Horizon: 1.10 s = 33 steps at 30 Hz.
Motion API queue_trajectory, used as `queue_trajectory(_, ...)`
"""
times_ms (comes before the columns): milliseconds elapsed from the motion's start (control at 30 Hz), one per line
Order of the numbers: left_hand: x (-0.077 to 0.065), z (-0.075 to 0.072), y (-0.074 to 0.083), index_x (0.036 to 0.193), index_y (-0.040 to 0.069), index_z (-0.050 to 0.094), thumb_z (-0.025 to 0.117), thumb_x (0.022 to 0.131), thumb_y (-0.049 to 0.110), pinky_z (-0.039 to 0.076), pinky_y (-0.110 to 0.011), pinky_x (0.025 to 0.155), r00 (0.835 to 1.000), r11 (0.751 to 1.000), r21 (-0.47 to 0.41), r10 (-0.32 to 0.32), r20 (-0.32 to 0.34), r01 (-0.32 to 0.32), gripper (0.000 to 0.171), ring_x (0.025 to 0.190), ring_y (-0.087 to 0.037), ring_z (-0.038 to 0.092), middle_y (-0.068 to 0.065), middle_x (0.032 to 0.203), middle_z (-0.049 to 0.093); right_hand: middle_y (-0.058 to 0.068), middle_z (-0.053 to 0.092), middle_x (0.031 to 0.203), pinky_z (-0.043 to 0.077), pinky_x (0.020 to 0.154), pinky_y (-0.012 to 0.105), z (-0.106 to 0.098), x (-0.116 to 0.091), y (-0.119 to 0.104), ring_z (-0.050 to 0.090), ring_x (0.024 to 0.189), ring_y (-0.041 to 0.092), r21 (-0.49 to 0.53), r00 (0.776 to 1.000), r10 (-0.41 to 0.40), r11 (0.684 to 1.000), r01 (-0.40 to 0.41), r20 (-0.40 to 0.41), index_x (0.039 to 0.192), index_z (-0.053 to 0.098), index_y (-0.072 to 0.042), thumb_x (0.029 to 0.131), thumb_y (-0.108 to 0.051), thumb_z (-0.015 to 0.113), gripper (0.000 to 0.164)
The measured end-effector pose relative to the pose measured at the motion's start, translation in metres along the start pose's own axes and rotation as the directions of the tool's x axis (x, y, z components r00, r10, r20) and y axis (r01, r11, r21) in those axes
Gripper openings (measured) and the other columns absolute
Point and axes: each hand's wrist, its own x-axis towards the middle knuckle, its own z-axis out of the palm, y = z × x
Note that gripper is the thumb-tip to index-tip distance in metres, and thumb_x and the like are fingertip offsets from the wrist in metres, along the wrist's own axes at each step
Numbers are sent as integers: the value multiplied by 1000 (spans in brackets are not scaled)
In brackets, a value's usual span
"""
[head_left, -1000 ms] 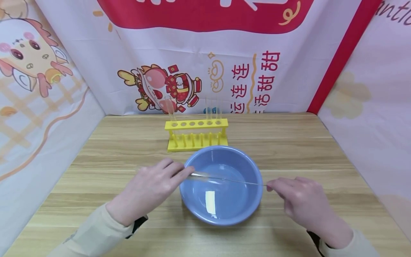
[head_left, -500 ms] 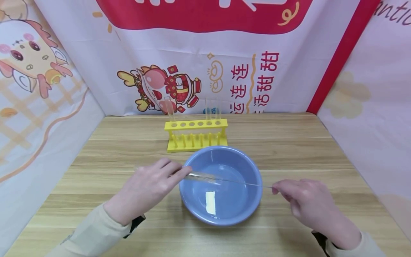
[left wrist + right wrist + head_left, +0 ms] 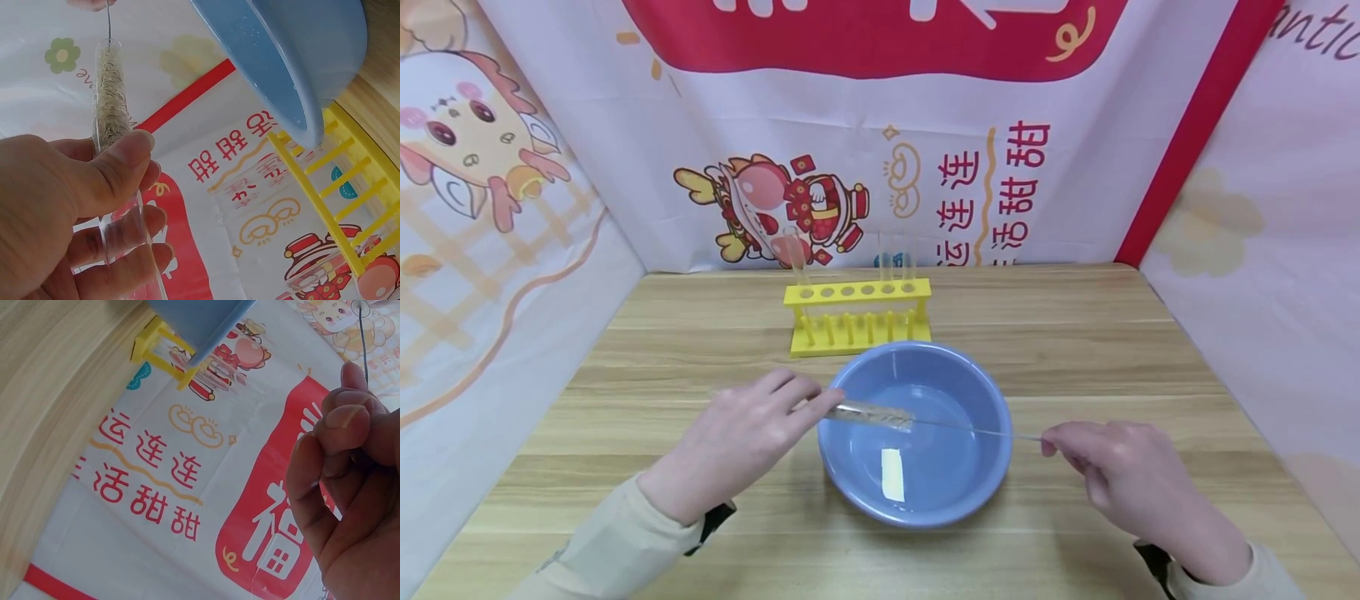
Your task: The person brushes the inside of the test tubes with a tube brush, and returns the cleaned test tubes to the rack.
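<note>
My left hand (image 3: pixel 741 442) grips a clear glass test tube (image 3: pixel 850 410) that lies nearly level over the blue basin (image 3: pixel 996 408), its mouth toward the right. Inside the tube's mouth end sit the pale bristles of a test tube brush (image 3: pixel 112 94), seen closely in the left wrist view. The brush's thin twisted wire (image 3: pixel 973 429) runs out of the mouth across the basin. My right hand (image 3: pixel 1127 475), just beyond the basin's right side, pinches the far end of that wire between thumb and fingers. Water lies in the basin, with a bright reflection on it.
Behind the basin stands a yellow test tube rack (image 3: pixel 842 348) with a few clear test tubes (image 3: pixel 797 260) upright in it, one at the left and two at the right. Printed cloth walls (image 3: pixel 1075 192) enclose the wooden table (image 3: pixel 1090 325) at the back and sides.
My right hand has moved a little to the right, drawing the wire outward, and the bristles now show near the tube's mouth. My left hand has shifted slightly left with the tube.
</note>
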Motion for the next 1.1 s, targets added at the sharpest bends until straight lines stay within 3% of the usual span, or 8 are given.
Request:
queue_trajectory(133, 0, 0, -1, 125, 9, 68, 72, 86, 1, 52, -29, 44, 1000, 1000, 1, -5, 9, 5, 41, 89, -24, 64, -6, 101, 67, -21, 50, 65, 17, 43, 7, 0, -2, 2, 34, 53, -8, -5, 1000, 2, 1000, -2, 5, 84, 68, -20, 61, 12, 43, 47)
queue_trajectory(300, -1, -1, -2, 126, 9, 68, 81, 80, 2, 55, -28, 50, 999, 1000, -11, -18, 42, 18, 49, 90, -23, 64, -5, 103, 68, -21, 52, 65, 18, 42, 7, 1, -4, 4, 35, 53, -8, -10, 1000, 2, 1000, -2, 9, 85, 68, -20, 62, 12, 44, 46)
queue_trajectory(833, -3, -1, -5, 126, 8, 67, 78, 81, 0, 55, -28, 50, 999, 1000, -22, -13, 33, 14, 47, 91, -23, 63, -6, 102, 67, -20, 53, 67, 24, 41, 9, 2, -4, 7, 39, 55, -7, 16, 1000, -12, 1000, 12, -8, 86, 68, -18, 62, 13, 45, 46)
queue_trajectory(1100, -3, -1, -7, 127, 10, 68, 82, 78, 1, 58, -29, 57, 997, 999, -34, -38, 73, 41, 51, 94, -23, 64, -5, 104, 68, -22, 50, 67, 24, 41, 9, 3, -7, 11, 39, 55, -8, 18, 1000, -1, 1000, 1, 4, 86, 69, -19, 61, 12, 43, 48)
